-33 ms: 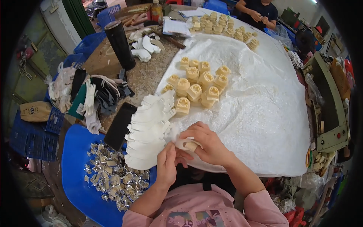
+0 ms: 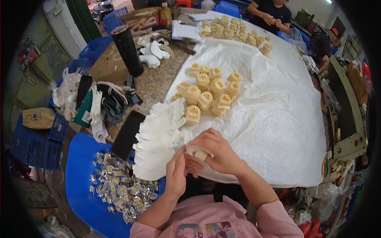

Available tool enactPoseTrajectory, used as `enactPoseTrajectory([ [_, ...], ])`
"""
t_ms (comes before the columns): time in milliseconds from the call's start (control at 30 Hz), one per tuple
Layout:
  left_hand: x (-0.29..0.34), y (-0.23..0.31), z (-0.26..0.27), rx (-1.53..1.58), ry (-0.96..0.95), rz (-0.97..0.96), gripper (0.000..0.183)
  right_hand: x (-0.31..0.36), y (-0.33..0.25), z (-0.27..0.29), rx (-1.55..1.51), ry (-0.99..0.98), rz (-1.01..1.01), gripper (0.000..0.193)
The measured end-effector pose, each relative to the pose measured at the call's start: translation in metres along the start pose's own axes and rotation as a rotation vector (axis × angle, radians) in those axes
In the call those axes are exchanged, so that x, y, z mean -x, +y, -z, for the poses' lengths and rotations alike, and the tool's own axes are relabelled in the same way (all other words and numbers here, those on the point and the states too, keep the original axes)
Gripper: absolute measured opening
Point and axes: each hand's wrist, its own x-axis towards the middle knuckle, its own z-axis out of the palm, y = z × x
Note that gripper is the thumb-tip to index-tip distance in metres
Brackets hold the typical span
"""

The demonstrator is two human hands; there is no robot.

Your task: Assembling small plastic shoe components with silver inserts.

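In front of me, at the table's near edge, my right hand [image 2: 216, 148] curls around a small cream-coloured block [image 2: 201, 155]. A thin white strip [image 2: 190, 147] bends around that block under my right fingers. My left hand [image 2: 176, 170] is closed beside it, fingertips pinching at the strip's lower end; its exact grip is partly hidden. Left of my hands lies a fanned stack of white cut pieces [image 2: 154, 148]. Beyond them sits a cluster of cream moulded blocks [image 2: 205, 100] with hollowed tops.
A blue tub [image 2: 81, 186] of silvery foil-like pieces stands at lower left. Nearby lie a black phone [image 2: 127, 133] and several gloves [image 2: 95, 99]. A black flask [image 2: 127, 50] stands farther back. White sheeting [image 2: 274, 119] covers the table's right; another person [image 2: 274, 18] sits beyond.
The view has shifted slightly, so the table items appear a little lower. Both hands stay together at the block and strip, with only a small shift of the right fingers.
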Motion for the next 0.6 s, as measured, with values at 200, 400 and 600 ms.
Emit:
enactPoseTrajectory([
  [200,-0.009,0.001,0.002,-0.08,0.101,-0.086,0.035,-0.004,-0.007,-0.016,0.031,-0.033,0.009,0.032],
  [400,-0.01,0.009,0.014,0.017,0.066,0.019,0.038,-0.005,0.006,-0.006,-0.104,0.038,-0.081,0.032],
  [600,-0.028,0.026,0.047,-0.676,0.233,-0.439,0.034,-0.014,0.036,-0.012,0.093,0.311,-0.424,0.061],
])
